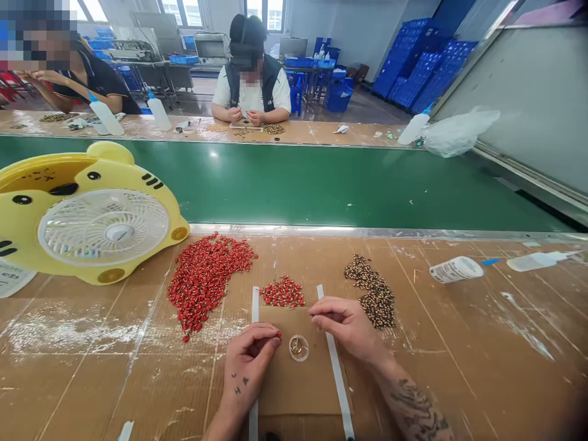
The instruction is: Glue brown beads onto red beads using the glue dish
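Note:
My left hand (250,361) pinches a small red bead-like piece (278,335) between thumb and fingertips, left of a small clear round dish (298,348) with gold-coloured bits in it. On the other side, my right hand (346,324) has thumb and index finger pressed together; whatever lies between them is too small to make out. Both hands are over a cardboard sheet (301,392) edged by two white strips. Just beyond the fingers sits a little heap of red pieces (281,291). A larger red pile (206,278) spreads to the left, and a dark-and-gold pile (374,291) lies beside my right hand.
A yellow animal-faced fan (105,214) stands at the left. White glue bottles (456,269) lie at the right. Beyond the cardboard-covered table (413,380) runs a green conveyor belt (321,184). Two people sit across it, with bottles, small piles and a plastic bag (459,131) on their side.

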Motion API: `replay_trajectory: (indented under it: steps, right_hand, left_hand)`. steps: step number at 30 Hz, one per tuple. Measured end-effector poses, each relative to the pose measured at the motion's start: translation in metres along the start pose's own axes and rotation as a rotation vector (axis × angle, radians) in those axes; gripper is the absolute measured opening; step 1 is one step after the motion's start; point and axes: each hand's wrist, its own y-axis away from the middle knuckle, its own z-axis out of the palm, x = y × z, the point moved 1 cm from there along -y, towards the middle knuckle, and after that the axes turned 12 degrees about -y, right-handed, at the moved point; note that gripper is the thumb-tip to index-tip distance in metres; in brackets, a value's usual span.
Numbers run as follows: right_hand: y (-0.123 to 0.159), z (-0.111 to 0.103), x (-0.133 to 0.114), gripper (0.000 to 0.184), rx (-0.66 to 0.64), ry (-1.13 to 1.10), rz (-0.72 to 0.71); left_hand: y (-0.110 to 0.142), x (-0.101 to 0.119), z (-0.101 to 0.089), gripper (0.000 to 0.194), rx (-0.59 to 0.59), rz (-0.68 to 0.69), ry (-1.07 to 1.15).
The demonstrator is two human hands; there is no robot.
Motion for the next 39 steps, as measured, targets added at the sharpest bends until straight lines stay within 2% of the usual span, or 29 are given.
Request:
replay_trajectory:
  steps: [4, 8, 13, 21, 26, 32, 36, 39]
  right_hand:
    - [0.006, 0.03, -0.006, 0.019, -0.009, -0.118, -0.006]
    - [0.007, 0.044, -0.013, 0.019, 0.012, -0.176, 0.005]
    - [0.008, 0.052, -0.017, 0.018, 0.027, -0.223, 0.048]
    - [0.01, 0.059, -0.013, 0.02, 0.011, -0.262, 0.092]
    - [0.009, 0.061, -0.018, 0.02, 0.008, -0.236, 0.096]
    - [0.01, 0.064, -0.024, 0.019, 0.012, -0.166, 0.078]
    - [0.012, 0.059, -0.028, 0.017, -0.063, -0.024, -0.046]
    - [0.011, 0.054, -0.029, 0.016, -0.116, -0.004, -0.076]
  left_hand:
    - [0.004, 0.01, 0.002, 0.005, 0.032, 0.095, -0.048]
    - [0.008, 0.016, 0.003, 0.008, 0.091, 0.184, -0.091]
    - [0.012, 0.018, 0.001, 0.024, 0.133, 0.336, -0.151]
    - [0.011, 0.024, 0.001, 0.035, 0.155, 0.46, -0.22]
    - [0.015, 0.02, 0.001, 0.038, 0.199, 0.506, -0.306]
    - [0.015, 0.014, 0.002, 0.033, 0.2, 0.457, -0.303]
    - [0.013, 0.02, 0.001, 0.023, 0.153, 0.295, -0.175]
    - [0.014, 0.026, 0.001, 0.015, 0.117, 0.175, -0.098]
